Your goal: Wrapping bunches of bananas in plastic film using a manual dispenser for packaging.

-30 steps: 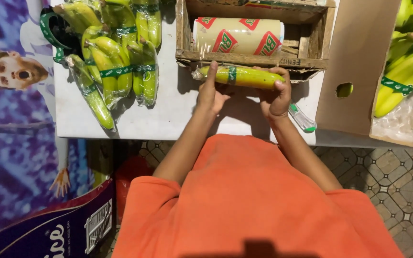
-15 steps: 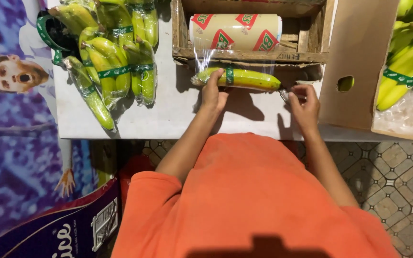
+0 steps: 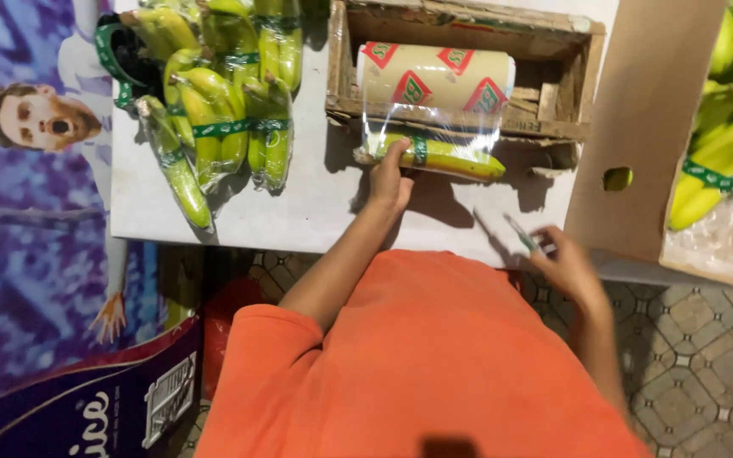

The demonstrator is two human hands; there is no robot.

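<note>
Over on the far left, a purple printed carton (image 3: 86, 407) leans below the counter (image 3: 316, 212), and up on the counter's left end sits a heap of wrapped bananas (image 3: 214, 110), each bundle ringed with a green band; I count about six or seven bundles, though they overlap too much to be sure. Moving in, the left hand (image 3: 389, 176) lies flat, fingers together, pressing down on the stem end of one banana bundle (image 3: 443, 154) that rests on the counter just in front of the wooden crate (image 3: 553, 102). One roll of clear film (image 3: 434, 78) lies in that crate, and a sheet runs from it down over the bundle. Then the right hand (image 3: 566, 267), blurred near the counter's front edge, is pinching a small green-tipped tool (image 3: 521, 233); whether it's a cutter or a pen I can't tell. One cardboard box (image 3: 655, 136) stands at the right with more bananas behind it. The risk here, I'd say: one hand alone holds the bundle, so a tug on the film could roll it off the counter, or the sheet could go slack and cling to itself.
</note>
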